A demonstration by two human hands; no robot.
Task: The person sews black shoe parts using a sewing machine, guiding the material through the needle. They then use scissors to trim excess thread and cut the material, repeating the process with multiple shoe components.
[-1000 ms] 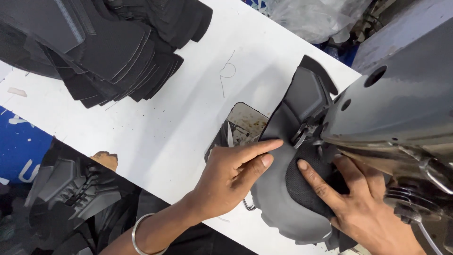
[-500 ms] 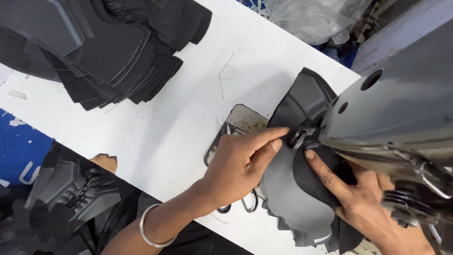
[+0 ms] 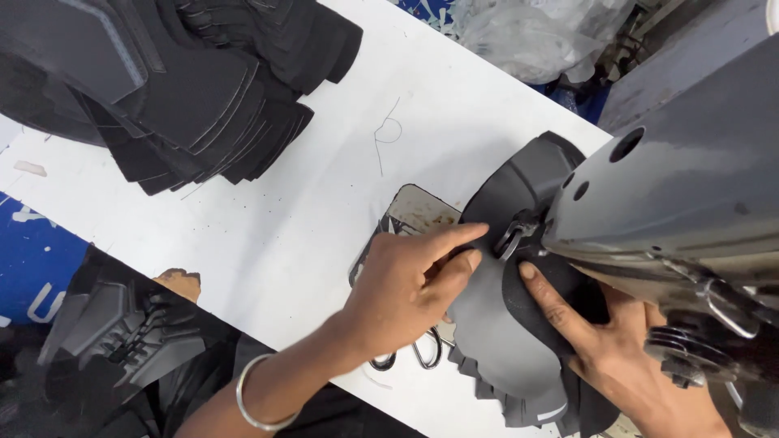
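Note:
A curved black-grey shoe upper piece [image 3: 503, 341] lies under the presser foot [image 3: 513, 235] of a grey sewing machine [image 3: 690, 195]. My left hand [image 3: 410, 288] presses flat on the piece's left side, index finger stretched toward the foot. My right hand [image 3: 617, 349] holds the piece down from the right, partly under the machine head, its index finger pointing at the foot. Both hands pinch and guide the same piece. A metal bangle [image 3: 256, 397] circles my left wrist.
A big stack of black cut pieces [image 3: 178, 89] fills the white table's [image 3: 308, 203] far left. More black pieces [image 3: 105, 341] lie lower left off the table. Scissor handles [image 3: 418, 353] peek out beneath my left hand. A crumpled plastic bag [image 3: 535, 36] sits at the back.
The piece has fed a little further under the foot. My left hand slid slightly up and right with it; my right hand shifted along the piece's edge.

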